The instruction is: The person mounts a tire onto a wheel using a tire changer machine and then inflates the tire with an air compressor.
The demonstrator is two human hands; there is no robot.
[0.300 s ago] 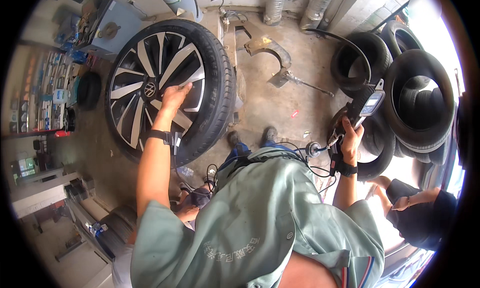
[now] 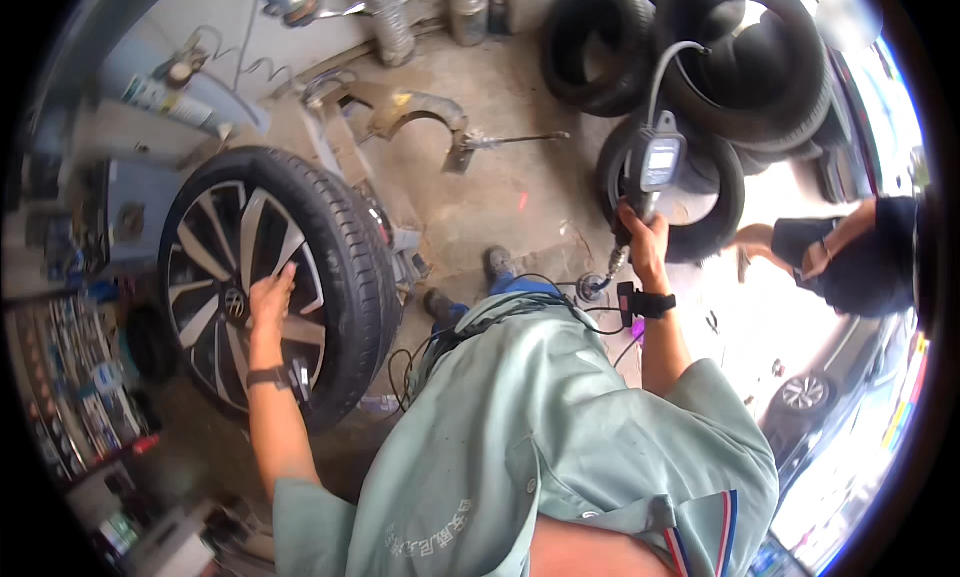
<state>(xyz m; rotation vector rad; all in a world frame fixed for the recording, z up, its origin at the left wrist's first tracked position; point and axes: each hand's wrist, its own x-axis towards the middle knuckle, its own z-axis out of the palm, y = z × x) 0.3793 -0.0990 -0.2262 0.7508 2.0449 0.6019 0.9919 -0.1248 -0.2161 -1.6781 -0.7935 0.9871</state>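
A car wheel with a black tire and two-tone alloy spokes stands upright on my left. My left hand lies at its spokes beside the hub, with the fingers curled in among them and partly hidden. On the right, my right hand is wrapped around the handle of a tire inflator gauge with a small lit screen. From the gauge's far end a grey hose curves up toward the stacked tires. A coiled hose and fitting hang below my right hand.
Loose tires are piled at the far right, one lying close beyond the gauge. A machine with a curved metal arm stands beyond the wheel. Another person is at the right edge, near a parked car. Shelves line the left.
My view has swung to the right, so the wheel appears lower and farther left, and the tires higher. Both hands keep their holds on the wheel and the gauge.
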